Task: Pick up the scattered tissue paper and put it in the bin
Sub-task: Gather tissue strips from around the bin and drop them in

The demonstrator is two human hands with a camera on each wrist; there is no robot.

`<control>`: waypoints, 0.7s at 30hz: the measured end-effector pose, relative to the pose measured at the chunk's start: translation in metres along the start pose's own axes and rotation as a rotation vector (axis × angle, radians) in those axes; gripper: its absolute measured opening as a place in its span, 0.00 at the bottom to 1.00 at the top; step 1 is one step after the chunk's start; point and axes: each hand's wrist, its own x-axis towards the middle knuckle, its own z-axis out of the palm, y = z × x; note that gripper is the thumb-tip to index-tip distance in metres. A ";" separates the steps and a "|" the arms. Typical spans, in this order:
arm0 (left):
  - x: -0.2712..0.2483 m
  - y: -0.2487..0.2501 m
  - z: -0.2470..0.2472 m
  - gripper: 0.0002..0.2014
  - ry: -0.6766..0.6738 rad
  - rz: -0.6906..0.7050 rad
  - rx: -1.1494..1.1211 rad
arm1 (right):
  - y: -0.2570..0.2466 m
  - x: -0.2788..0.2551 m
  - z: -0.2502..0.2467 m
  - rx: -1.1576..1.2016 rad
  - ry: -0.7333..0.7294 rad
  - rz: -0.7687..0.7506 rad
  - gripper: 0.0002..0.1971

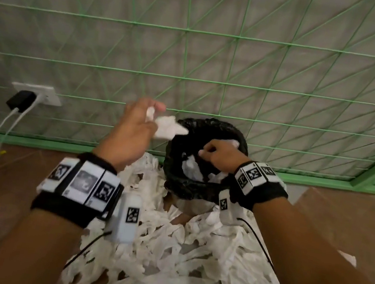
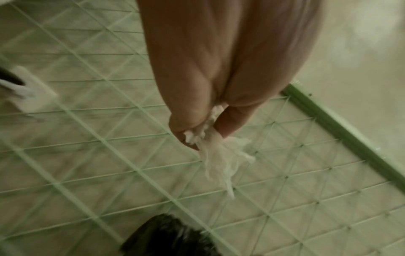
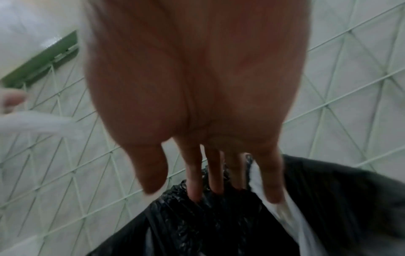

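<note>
Green wire mesh [image 1: 218, 72] covers the grey wall ahead; brown floor [image 1: 14, 175] below it. Bin [image 1: 175, 185] stands against the mesh base, lined with a black bag [image 3: 219, 225] whose edge folds over the rim. Inside the bin: a few white pieces of tissue [image 1: 191, 166] lying against the dark liner, one more strip draped near the far rim. How full it is lower down, I cannot tell.

My left hand [image 1: 133, 130] is raised just left of the bin's mouth, thumb and fingers pinching a crumpled wad of tissue [image 1: 167, 127]; the loose end hangs out toward the bin's rim. Left wrist view confirms the pinch [image 2: 215, 155], tissue trailing below the fingertips.

My right hand [image 1: 219, 154] is over the bin's opening. Right wrist view shows the fingers [image 3: 215, 173] extended and spread, holding nothing, tips at the bag's crinkled edge, a white strip beside the little finger.

Scattered tissue pile [image 1: 175, 251] covers the floor in front of and around the bin's base, long torn strips, thick heap.

Wall socket [image 1: 48, 95] at left with a black plug and white cables running down to the floor.
</note>
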 end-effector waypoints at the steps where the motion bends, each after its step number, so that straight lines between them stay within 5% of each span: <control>1: 0.009 0.010 0.003 0.20 0.036 0.073 0.046 | 0.007 -0.001 0.000 0.135 0.146 -0.037 0.11; 6: 0.032 0.038 0.047 0.21 0.296 0.322 -0.008 | 0.049 -0.036 -0.006 0.754 0.840 0.115 0.05; 9: 0.037 0.010 0.085 0.18 0.142 0.258 0.176 | 0.088 -0.064 0.022 0.706 0.962 0.307 0.05; 12: 0.038 -0.032 0.114 0.15 -0.152 0.157 0.536 | 0.127 -0.083 0.074 0.387 0.685 0.439 0.03; 15: 0.033 -0.063 0.131 0.34 -0.342 0.120 0.962 | 0.152 -0.104 0.132 0.093 0.153 0.458 0.22; 18: 0.028 -0.061 0.131 0.36 -0.240 0.190 0.878 | 0.158 -0.121 0.171 -0.076 -0.101 0.430 0.30; 21: 0.021 -0.056 0.118 0.23 0.021 0.223 0.584 | 0.160 -0.126 0.181 -0.198 -0.083 0.368 0.17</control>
